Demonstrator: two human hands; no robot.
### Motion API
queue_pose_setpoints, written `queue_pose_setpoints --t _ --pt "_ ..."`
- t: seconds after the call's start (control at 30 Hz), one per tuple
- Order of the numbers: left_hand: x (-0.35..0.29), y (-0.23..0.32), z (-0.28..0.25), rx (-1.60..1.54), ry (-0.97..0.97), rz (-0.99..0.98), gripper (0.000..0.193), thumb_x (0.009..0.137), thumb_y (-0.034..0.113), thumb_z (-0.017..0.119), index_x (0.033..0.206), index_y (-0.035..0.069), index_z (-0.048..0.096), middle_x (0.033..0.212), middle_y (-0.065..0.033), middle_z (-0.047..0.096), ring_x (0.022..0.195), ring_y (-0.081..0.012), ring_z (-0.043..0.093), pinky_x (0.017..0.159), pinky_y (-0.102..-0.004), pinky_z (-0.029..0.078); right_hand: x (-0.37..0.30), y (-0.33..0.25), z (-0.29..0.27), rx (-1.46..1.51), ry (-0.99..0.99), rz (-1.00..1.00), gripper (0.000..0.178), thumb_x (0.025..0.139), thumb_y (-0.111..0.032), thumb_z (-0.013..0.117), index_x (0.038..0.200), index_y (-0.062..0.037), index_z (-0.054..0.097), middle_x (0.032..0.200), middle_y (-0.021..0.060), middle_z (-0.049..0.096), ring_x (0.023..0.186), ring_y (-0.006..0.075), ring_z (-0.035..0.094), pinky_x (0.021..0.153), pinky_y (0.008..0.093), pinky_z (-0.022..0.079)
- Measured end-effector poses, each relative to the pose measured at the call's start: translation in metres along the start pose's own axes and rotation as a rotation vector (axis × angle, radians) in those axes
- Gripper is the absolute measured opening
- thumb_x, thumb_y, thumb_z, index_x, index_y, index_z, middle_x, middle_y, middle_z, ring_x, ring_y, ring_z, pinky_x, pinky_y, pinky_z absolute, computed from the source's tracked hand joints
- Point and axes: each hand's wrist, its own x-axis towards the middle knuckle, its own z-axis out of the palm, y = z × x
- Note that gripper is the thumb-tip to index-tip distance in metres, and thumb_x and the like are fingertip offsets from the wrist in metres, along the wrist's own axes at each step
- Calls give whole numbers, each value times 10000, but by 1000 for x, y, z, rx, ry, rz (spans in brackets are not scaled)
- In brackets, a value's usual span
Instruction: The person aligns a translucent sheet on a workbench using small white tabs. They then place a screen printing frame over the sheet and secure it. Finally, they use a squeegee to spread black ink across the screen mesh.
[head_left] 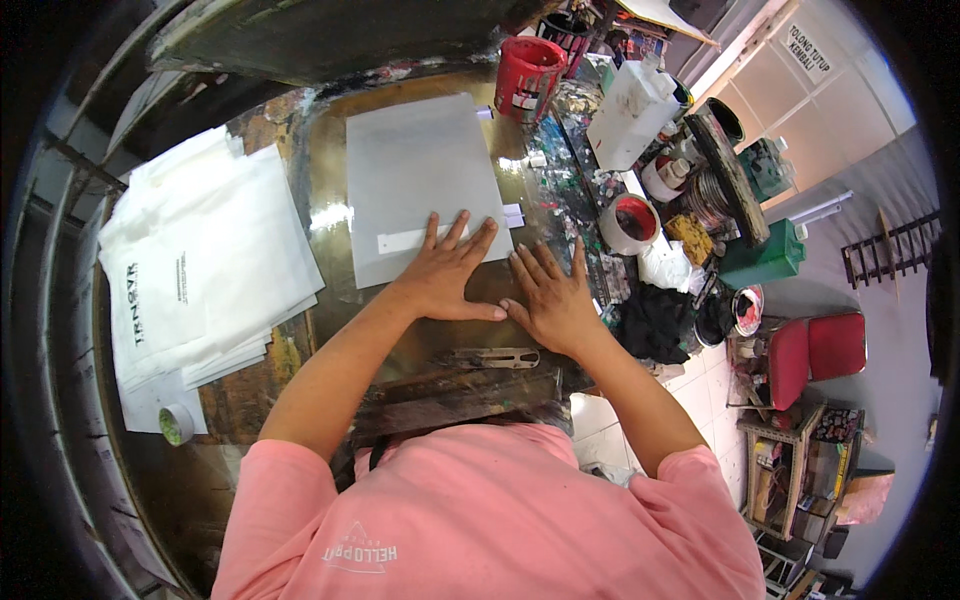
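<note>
Sheet [425,170], grey, matte and rectangular, lies at twelve o'clock on a glossy board [325,165]. Left hand [445,275], fingers splayed, lies over its five-o'clock corner; right hand [550,300] spreads just beside — neither grips anything. Squaring-up, seemingly, calling for light, even pressure — limp white printed pieces [205,260] are stacked at ten o'clock.

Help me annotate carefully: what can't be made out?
Head view:
Smooth grey rectangular sheet: partly hidden by left fingers.
Stacked flat white pieces: lower ones mostly covered by upper ones.
Small round white-and-green object: too small to identify.
Large dark panel: cut off by upper edge.
</note>
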Motion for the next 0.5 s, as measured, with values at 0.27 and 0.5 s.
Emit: queue_pose_setpoints --t 0.27,0.5 --pt "-2 2 -5 -16 26 32 1452 705 926 636 1663 -21 96 1732 -219 183 1606 -450 82 1255 -690 -24 -13 5 8 57 -40 34 802 1036 -599 454 1612 -46 378 1682 106 365 1581 350 263 1230 739 -15" --pt "-1 1 -2 -2 17 45 1494 678 943 643 1658 -36 84 1723 -241 191 1592 -488 100 1239 -720 -6 -18 3 2 106 -69 86 816 1043 -616 414 1618 -38 366 1685 102 364 1591 338 239 1230 729 -36"
